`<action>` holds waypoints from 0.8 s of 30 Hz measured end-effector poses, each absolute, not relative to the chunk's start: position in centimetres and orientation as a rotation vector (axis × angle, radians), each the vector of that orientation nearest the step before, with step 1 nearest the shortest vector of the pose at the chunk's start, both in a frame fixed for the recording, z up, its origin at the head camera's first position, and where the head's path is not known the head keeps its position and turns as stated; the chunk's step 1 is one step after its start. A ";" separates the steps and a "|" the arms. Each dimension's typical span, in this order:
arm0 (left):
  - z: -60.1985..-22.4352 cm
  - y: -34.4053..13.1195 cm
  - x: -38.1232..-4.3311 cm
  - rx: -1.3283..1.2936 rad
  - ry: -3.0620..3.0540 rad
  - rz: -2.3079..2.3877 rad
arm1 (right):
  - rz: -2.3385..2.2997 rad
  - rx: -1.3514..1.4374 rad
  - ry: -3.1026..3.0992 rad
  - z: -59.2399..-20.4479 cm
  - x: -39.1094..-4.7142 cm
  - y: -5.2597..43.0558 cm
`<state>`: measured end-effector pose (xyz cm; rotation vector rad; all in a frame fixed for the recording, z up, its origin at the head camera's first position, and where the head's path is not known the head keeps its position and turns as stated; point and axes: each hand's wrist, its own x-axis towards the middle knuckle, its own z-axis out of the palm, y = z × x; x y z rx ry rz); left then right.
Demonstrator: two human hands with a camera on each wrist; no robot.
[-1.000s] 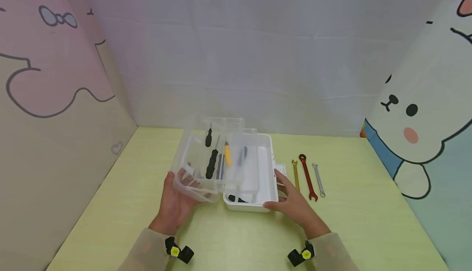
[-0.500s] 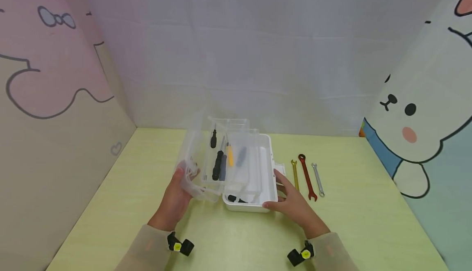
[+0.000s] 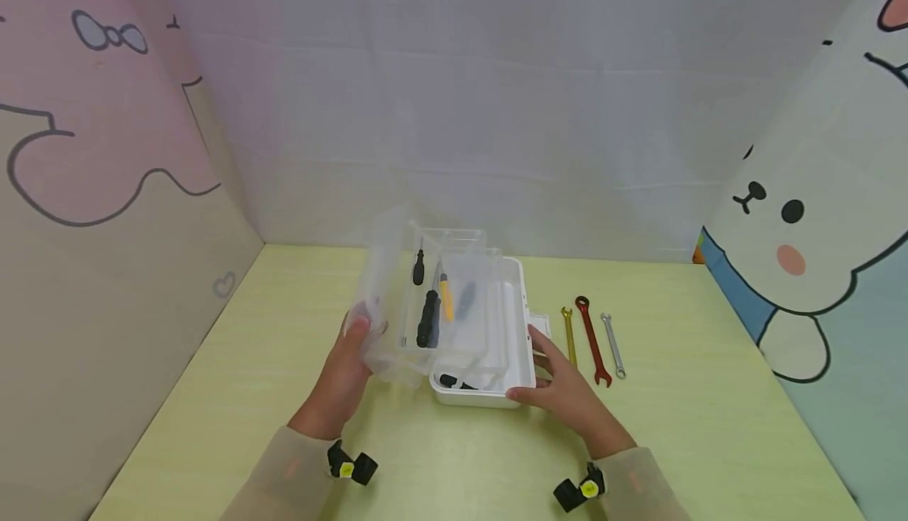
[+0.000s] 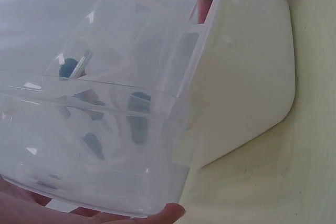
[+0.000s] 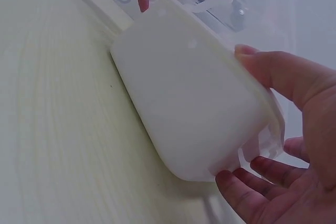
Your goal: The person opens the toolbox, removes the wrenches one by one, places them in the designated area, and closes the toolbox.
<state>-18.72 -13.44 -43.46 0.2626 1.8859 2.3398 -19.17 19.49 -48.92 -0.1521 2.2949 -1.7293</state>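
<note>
A white toolbox [image 3: 471, 400] sits on the table with its clear lid [image 3: 381, 280] swung up to the left. My left hand [image 3: 333, 391] grips the lid's edge; in the left wrist view the fingers [image 4: 165, 215] show along it. Clear stepped trays [image 3: 461, 340] stand raised over the box. They carry a black-handled screwdriver [image 3: 427, 322], a smaller black screwdriver [image 3: 418, 270] and a yellow-handled tool [image 3: 446, 300]. My right hand [image 3: 571, 403] holds the box's near right corner, thumb [image 5: 257, 61] on the rim and fingers against the side. A black-handled item [image 3: 450, 381] lies in the box bottom.
Right of the box lie a gold wrench [image 3: 570, 337], a red wrench [image 3: 593, 341] and a silver wrench [image 3: 613, 346]. A white latch [image 3: 541, 324] sticks out from the box's right side. Cloth walls enclose the table [image 3: 440, 466] at the back and sides.
My left hand has moved the lid to the right and more upright. The trays and their tools have shifted right over the box. My right hand has stayed in place.
</note>
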 end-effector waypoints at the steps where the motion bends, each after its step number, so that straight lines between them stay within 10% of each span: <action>1: -43.2 -13.4 -18.6 0.246 1.913 2.314 | -1.731 -0.157 2.290 -48.9 -19.2 19.5; 24: -41.7 -11.9 -19.4 0.219 2.310 1.953 | -1.699 -0.153 2.328 -49.1 -19.3 19.5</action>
